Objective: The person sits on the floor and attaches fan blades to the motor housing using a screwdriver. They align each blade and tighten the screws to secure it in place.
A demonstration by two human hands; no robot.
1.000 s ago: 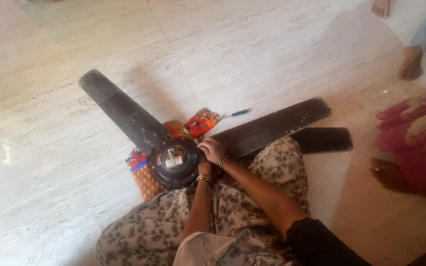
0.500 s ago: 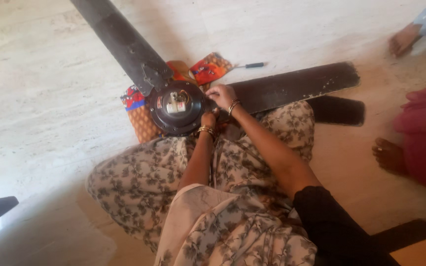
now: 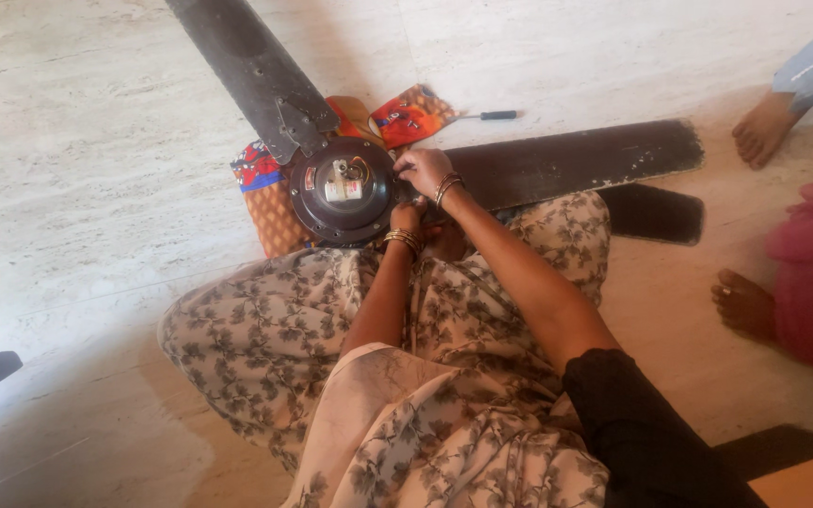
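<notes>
Sitting cross-legged on a pale stone floor (image 3: 96, 141), with a dark ceiling fan laid against the knees. Round motor housing (image 3: 343, 191) lying face up on a patterned orange cloth (image 3: 270, 216), small white part and wires showing at its middle. One long blade (image 3: 247, 66) running up and left from the housing, a second blade (image 3: 576, 160) stretching right, a third blade (image 3: 656, 214) lying on the floor just behind the second. Right hand (image 3: 423, 171) curled, fingers bent against the right edge of the housing where the second blade joins; cannot tell whether anything is pinched in them. Left hand (image 3: 406, 221) tucked just below the right one, at the lower right rim of the housing, mostly hidden, so grip cannot be told. Bangles on both wrists. Screwdriver (image 3: 491, 116) with a black handle lying on the floor beyond the cloth, apart from both hands. Bare feet of other people (image 3: 762, 127) at the right edge.
</notes>
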